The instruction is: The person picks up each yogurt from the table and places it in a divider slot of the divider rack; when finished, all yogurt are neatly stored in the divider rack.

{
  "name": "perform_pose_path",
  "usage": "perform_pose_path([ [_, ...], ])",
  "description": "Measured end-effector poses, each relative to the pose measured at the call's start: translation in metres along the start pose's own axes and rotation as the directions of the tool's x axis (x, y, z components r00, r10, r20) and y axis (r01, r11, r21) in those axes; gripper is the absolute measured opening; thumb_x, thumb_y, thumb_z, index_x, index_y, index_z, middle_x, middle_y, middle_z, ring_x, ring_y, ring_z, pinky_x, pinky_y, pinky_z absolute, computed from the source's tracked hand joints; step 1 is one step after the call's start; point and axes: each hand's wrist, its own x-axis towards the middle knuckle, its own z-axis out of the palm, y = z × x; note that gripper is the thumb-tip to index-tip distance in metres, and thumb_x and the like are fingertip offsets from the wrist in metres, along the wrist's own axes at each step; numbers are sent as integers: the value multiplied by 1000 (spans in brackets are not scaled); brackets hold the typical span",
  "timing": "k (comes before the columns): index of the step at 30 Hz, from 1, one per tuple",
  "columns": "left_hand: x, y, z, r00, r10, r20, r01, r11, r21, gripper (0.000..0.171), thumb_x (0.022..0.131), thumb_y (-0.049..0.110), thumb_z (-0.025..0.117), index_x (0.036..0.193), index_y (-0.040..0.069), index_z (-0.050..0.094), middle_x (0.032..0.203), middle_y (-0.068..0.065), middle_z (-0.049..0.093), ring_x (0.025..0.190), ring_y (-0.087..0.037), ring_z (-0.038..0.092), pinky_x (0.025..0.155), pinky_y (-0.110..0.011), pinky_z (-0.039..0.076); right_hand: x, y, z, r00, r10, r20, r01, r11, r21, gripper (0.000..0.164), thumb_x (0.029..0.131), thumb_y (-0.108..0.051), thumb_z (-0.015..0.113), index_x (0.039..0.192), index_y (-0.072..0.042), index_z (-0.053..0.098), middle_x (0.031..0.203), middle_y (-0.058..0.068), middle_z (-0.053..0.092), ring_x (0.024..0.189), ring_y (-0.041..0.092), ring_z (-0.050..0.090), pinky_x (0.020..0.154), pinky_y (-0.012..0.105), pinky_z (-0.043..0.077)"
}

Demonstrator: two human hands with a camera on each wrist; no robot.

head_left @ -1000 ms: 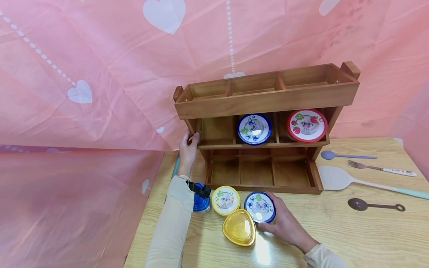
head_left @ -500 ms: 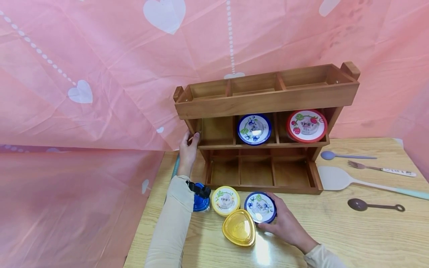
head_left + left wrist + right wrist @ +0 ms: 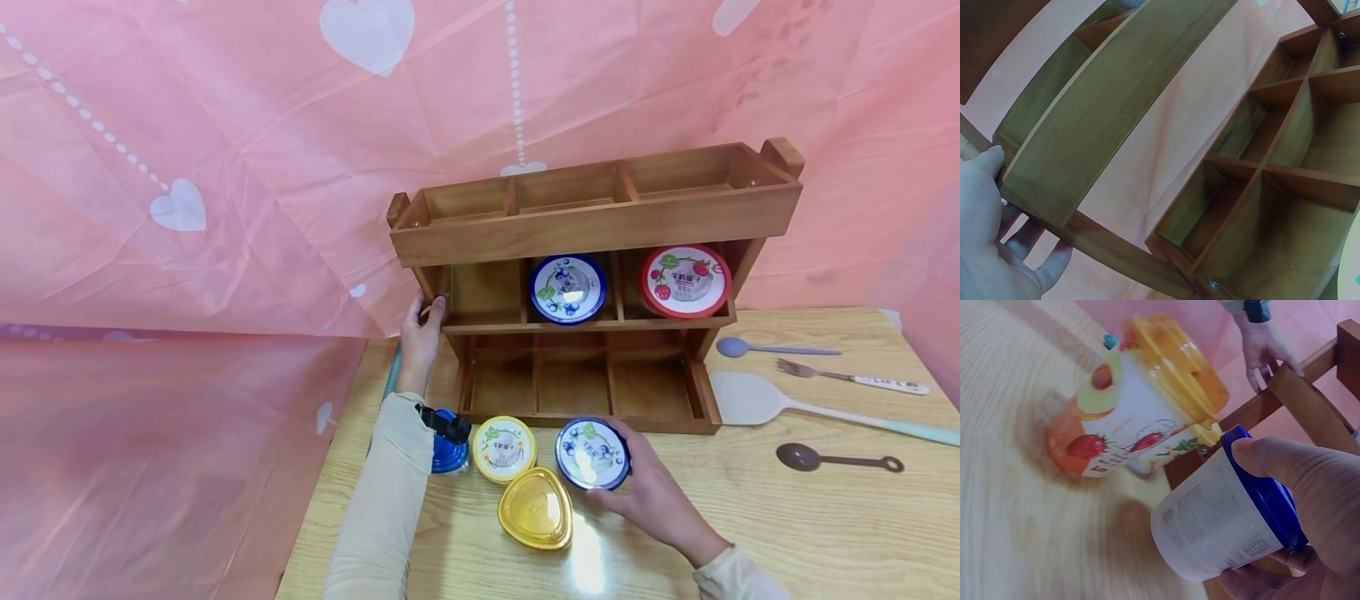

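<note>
Right hand (image 3: 652, 492): holding the blue-lidded cup (image 3: 1216, 519), grip about lid-wide, thumb on the lid rim, fingers round the far side. Rim grip is likely to keep hold of the widest part and leave the white body free. Cup is just in front of the wooden rack (image 3: 600, 229), near its lower middle bay; base looks off the table (image 3: 750, 533), judging by the shadow.

Left hand (image 3: 422, 333): curled round the left end of the rack's middle tier, thumb on the tray end, fingers below. Probably bracing it.

Rack: three tiers, each divided into bays. Middle tier carries a second blue-lidded cup (image 3: 568, 289) in the centre bay and a red-lidded cup (image 3: 687, 282) in the right bay. Both lean with lids facing me, so labels are readable.

In front of the rack, left of my cup: yellow-lidded cup (image 3: 506, 450), gold-lidded cup (image 3: 536, 508) nearer me, blue container (image 3: 447, 450) partly under my left wrist. Lids are on; can't see contents.

Right of the rack, laid flat: blue spoon (image 3: 733, 347), fork (image 3: 798, 368), turner (image 3: 750, 398), dark spoon (image 3: 801, 456). Handles point away from the rack, presumably for easy pickup.
</note>
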Motion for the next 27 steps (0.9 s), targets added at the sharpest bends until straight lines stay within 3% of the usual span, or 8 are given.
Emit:
perform_pose_path([
  [8, 1, -4, 1, 1000, 13, -8, -13, 1000, -7, 50, 100, 39, 54, 148, 24, 45, 148, -3, 50, 135, -24, 47, 113, -41, 40, 2, -21, -23, 1000, 9, -13, -9, 1000, -3, 100, 72, -22, 89, 148, 0, 28, 140, 26, 41, 122, 43, 51, 91, 54, 53],
  [13, 2, -4, 1, 1000, 20, -12, -20, 1000, -9, 49, 101, 38, 55, 147, 25, 46, 147, -4, 51, 134, -24, 48, 113, -41, 41, 4, -30, -34, 1000, 24, -19, -24, 1000, 3, 101, 72, -22, 89, 149, -3, 27, 141, 24, 41, 122, 41, 50, 91, 54, 54],
  [20, 2, -3, 0, 1000, 14, -5, -14, 1000, 3, 51, 101, 39, 54, 148, 25, 45, 148, -3, 50, 135, -24, 47, 113, -41, 41, 6, -36, -37, 1000, 21, -15, -21, 1000, -7, 102, 73, -23, 89, 151, -4, 26, 143, 23, 39, 123, 41, 48, 91, 55, 54],
  [27, 1, -3, 0, 1000, 21, -6, -21, 1000, 2, 50, 101, 38, 54, 148, 23, 45, 147, -4, 50, 135, -25, 48, 113, -41, 41, 13, -54, -36, 999, -45, -26, 45, 999, -2, 103, 71, -21, 90, 150, -5, 27, 143, 20, 40, 123, 35, 49, 92, 52, 54],
])
